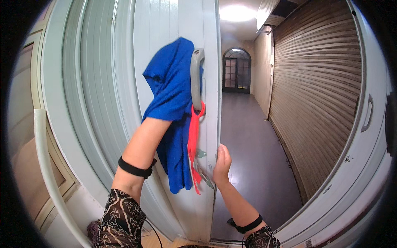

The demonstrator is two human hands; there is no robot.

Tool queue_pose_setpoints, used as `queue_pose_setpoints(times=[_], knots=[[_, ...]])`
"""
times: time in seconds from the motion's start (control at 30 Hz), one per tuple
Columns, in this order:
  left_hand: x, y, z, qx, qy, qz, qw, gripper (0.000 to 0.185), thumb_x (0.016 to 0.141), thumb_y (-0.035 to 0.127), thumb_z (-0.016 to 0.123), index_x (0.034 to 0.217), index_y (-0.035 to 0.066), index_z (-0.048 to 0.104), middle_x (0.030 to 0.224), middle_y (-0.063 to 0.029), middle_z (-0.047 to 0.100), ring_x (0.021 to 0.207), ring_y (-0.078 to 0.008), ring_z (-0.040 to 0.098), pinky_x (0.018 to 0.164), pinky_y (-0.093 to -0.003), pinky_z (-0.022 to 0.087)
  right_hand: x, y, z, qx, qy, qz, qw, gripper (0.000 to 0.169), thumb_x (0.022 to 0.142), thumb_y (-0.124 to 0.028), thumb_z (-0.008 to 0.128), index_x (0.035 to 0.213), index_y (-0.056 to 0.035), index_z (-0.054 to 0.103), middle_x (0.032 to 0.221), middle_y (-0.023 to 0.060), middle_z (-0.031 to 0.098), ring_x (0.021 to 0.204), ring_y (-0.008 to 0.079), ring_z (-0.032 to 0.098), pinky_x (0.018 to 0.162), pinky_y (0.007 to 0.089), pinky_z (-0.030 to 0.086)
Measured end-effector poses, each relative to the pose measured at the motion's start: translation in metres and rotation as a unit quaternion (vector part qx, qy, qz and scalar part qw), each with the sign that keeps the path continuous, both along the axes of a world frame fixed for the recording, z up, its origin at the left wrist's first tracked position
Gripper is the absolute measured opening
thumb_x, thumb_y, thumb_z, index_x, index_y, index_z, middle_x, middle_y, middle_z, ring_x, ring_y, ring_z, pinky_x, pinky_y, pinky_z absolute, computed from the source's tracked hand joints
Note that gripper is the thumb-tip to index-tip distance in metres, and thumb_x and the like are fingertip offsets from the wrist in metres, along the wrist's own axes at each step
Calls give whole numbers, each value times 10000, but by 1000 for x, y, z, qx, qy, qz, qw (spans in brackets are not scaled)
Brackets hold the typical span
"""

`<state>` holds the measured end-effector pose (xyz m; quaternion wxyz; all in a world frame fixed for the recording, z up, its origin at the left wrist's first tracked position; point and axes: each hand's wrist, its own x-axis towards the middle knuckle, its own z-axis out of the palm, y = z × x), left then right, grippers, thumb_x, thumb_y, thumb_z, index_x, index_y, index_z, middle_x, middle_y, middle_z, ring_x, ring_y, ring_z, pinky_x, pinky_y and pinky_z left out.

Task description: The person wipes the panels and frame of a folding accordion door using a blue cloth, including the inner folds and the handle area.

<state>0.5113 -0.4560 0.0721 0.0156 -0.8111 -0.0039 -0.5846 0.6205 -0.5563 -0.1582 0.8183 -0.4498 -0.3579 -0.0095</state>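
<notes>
A blue cloth [170, 83] drapes over my raised left hand and hides its fingers. My left hand presses the cloth beside the grey pull handle [196, 79] of a white panelled door [183, 18], and some blue shows behind the handle. One fold hangs down the door below my wrist. A red fabric strip [193, 133] is looped around the handle's lower end and dangles there. My right hand [222, 162] grips the door's free edge, lower down, with the thumb side up. A metal lock plate [204, 175] sits partly behind the strip.
Right of the door edge, a corridor with a dark floor [248, 130] leads to an arched glazed door [237, 70]. A ribbed roller shutter [316, 93] lines its right side. Another white door with a handle [367, 113] curves along the far right. A pale pipe [51, 173] stands at left.
</notes>
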Motion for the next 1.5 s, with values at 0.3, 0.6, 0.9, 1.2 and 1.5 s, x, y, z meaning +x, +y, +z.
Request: queue_pose_setpoints(times=[0.3, 0.6, 0.9, 1.2, 1.5], knots=[[3, 10, 4, -3, 7, 0, 1000, 427, 886, 174, 518, 1271, 33, 401, 1259, -172, 439, 1162, -288, 409, 998, -368, 294, 4, 2, -2, 10, 16, -37, 999, 303, 920, -191, 413, 1009, 65, 549, 823, 48, 559, 792, 118, 494, 742, 265, 404], [-9, 2, -46, -29, 41, -31, 998, 423, 887, 175, 517, 1267, 33, 399, 1257, -173, 436, 1156, -285, 410, 993, -366, 297, 0, 4, 0, 27, 20, -27, 999, 300, 921, -197, 408, 1004, 55, 549, 829, 34, 554, 808, 111, 493, 743, 260, 400], [-9, 26, -2, -84, 51, -36, 995, 419, 888, 175, 516, 1264, 32, 398, 1255, -174, 433, 1150, -281, 410, 988, -364, 299, -1, 4, 0, 33, 25, -16, 999, 300, 922, -188, 415, 1018, 63, 548, 835, 40, 552, 805, 111, 491, 745, 259, 404], [21, -2, -74, -305, -1, -217, 927, 379, 889, 168, 512, 1227, 24, 421, 1212, -176, 446, 1104, -273, 427, 954, -362, 322, -2, 15, -1, 22, 20, -20, 999, 301, 919, -188, 419, 1029, 59, 551, 814, 34, 549, 789, 104, 488, 730, 257, 404], [-2, -14, 1, 51, -108, 41, 992, 241, 871, 97, 475, 1097, 13, 467, 969, -161, 486, 920, -260, 475, 817, -322, 381, -16, 20, 1, -13, -14, -32, 999, 306, 947, -191, 387, 1079, 36, 544, 929, 56, 586, 884, 113, 520, 806, 256, 407]])
